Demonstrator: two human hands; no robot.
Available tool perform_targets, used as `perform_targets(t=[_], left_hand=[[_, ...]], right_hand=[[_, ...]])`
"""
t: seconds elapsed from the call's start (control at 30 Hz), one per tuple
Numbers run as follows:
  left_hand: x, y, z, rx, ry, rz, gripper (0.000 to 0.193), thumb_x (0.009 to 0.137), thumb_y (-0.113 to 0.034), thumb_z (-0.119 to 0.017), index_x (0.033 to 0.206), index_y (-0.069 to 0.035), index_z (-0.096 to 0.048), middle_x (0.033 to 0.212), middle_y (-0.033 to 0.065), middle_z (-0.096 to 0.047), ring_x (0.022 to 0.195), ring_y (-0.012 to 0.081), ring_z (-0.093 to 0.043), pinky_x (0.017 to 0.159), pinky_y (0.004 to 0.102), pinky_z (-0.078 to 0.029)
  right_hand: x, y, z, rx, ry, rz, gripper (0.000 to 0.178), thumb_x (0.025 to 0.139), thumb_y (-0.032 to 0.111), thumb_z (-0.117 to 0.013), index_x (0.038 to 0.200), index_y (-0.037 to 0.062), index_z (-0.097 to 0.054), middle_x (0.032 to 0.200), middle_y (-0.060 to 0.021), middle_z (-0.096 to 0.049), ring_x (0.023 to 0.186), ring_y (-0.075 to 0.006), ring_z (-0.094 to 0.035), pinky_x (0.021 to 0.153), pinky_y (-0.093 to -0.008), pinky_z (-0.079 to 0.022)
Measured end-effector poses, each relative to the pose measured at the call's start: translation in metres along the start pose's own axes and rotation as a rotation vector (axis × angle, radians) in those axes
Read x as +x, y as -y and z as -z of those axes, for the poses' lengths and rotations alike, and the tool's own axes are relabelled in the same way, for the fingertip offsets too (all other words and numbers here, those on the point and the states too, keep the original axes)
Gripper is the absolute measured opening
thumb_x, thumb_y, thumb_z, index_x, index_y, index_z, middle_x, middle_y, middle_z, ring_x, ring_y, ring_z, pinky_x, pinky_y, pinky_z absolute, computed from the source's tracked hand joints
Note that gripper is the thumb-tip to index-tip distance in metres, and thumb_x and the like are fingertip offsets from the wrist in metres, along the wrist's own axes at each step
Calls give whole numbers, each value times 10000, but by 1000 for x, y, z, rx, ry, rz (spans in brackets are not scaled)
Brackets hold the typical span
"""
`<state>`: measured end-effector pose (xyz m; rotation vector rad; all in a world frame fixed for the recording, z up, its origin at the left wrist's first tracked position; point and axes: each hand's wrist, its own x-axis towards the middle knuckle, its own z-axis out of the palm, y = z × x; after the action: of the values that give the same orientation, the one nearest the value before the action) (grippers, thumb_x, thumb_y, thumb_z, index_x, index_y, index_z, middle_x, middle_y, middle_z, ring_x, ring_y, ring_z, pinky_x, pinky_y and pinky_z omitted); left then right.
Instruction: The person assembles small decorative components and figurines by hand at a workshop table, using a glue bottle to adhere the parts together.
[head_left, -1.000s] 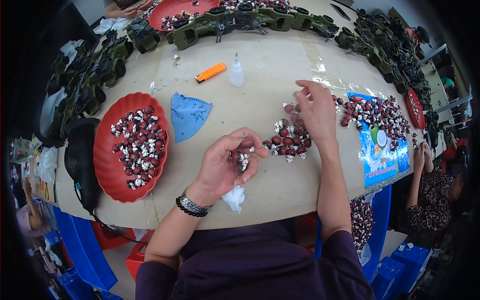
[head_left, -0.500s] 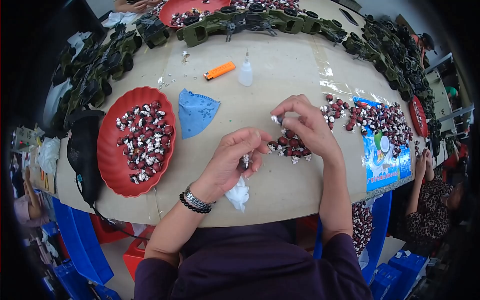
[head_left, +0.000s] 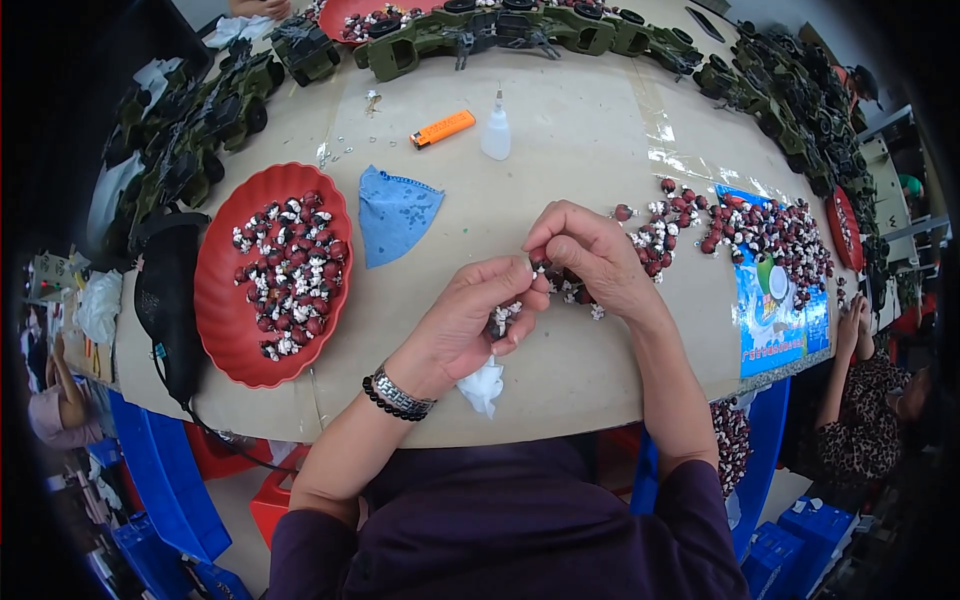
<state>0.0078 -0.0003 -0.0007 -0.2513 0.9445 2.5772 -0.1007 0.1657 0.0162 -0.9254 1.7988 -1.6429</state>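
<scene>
"What's on the far middle of the table?"
"An orange lighter [head_left: 443, 130], with a clear needle-tipped bottle [head_left: 496, 138] upright near its right side."
"And closer?"
"A blue cloth [head_left: 398, 218] lies left of centre, a crumpled white tissue [head_left: 483, 388] by the near edge."
"Farther out?"
"Green toy vehicles [head_left: 395, 52] line the far side; at right sits a person in a spotted top [head_left: 868, 395]."

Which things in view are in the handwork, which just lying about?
In the work, apparently:
left hand, holding red-and-white pieces
right hand, fingers on a dark-red piece
red tray of similar pieces

Lying about:
orange lighter
dropper bottle
blue cloth
</scene>
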Motion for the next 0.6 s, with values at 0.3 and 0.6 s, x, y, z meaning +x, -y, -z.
perform_targets(t=[0.3, 0.6], left_hand=[[-1, 2, -2, 58, -25, -56, 287, 985, -305, -559, 981, -21, -598, 806, 64, -643, 517, 88, -520, 382, 200, -352], [1, 0, -2, 37, -55, -75, 304, 1005, -336, -511, 1035, -42, -583, 838, 72, -645, 507, 91, -519, 368, 204, -359]], right_hand=[[0, 3, -7, -92, -44, -42, 229, 995, 228, -536, 936, 14, -592, 862, 3, -565, 810, -72, -508, 737, -227, -427], [-2, 3, -10, 13, -18, -54, 193, 979, 197, -559, 1026, 10, -568, 869, 0, -573, 773, -68, -527, 694, -228, -441]])
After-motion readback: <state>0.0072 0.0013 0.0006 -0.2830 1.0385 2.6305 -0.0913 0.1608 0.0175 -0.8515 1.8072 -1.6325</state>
